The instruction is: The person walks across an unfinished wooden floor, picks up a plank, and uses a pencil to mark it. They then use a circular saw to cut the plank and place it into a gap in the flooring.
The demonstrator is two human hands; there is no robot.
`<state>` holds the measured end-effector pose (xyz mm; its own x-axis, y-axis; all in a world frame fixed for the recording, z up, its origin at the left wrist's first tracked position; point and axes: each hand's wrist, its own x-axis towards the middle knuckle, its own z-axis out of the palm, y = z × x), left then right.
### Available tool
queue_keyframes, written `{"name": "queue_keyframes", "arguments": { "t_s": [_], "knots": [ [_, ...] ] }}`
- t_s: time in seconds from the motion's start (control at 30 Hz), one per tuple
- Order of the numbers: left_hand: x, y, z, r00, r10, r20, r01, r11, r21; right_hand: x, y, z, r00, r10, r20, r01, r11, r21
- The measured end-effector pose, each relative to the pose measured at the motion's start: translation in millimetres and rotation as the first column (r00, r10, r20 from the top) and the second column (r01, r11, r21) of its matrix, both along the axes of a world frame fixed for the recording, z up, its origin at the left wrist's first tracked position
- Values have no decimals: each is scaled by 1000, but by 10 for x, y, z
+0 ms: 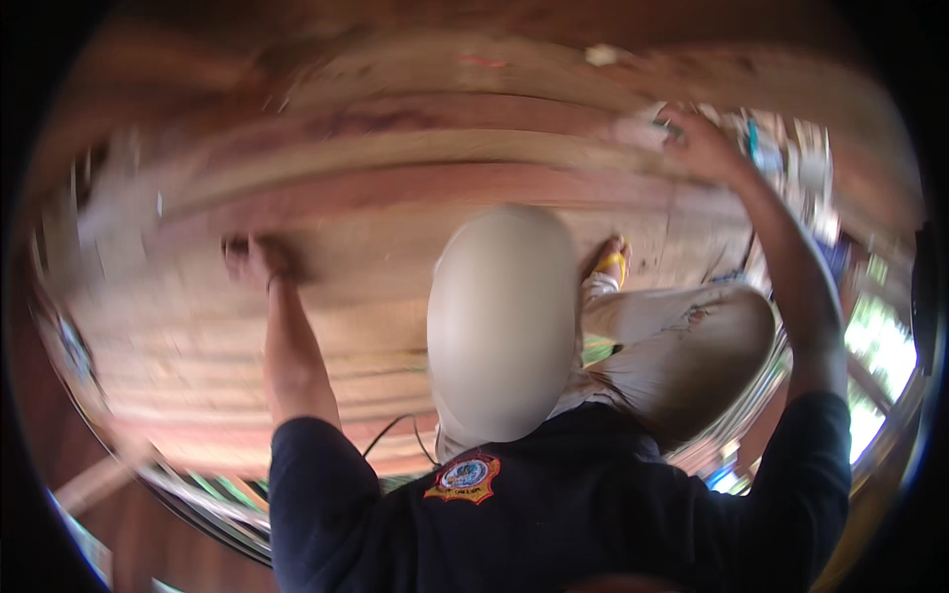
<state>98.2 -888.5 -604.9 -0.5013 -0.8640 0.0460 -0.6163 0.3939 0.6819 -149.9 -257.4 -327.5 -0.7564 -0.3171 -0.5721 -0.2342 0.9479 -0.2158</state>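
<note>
Left hand [254, 261], grip too blurred for us to tell, is just short of one reddish plank [445, 184], which runs left to right; right hand [698, 144], grip also unclear, lies farther out.

This looks like a rough wooden place, a home or a workshop I cannot tell, since wide planks [395, 188] spread across it and an opening [879, 361] at the right shows bright daylight.
</note>
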Motion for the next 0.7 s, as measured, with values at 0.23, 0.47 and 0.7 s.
{"name": "queue_keyframes", "arguments": {
  "t_s": [0.23, 0.47, 0.7],
  "knots": [
    [56, -585, 93, 679, -184, 710, 238, 971, 23, 2162, 2397, -229, 543, -581, -606, 691, 720, -70],
    [-1464, 506, 686, 472, -715, 516, 808, 585, 70, 4129, 1895, -1788, 8, -993, -118, 974, 35, -225],
    [-2858, 3639, 1458, -272, -947, 172, 601, -27, 799, 3825, 2059, -2314, -128, -989, -70, 834, -69, -547]
  ]
}}
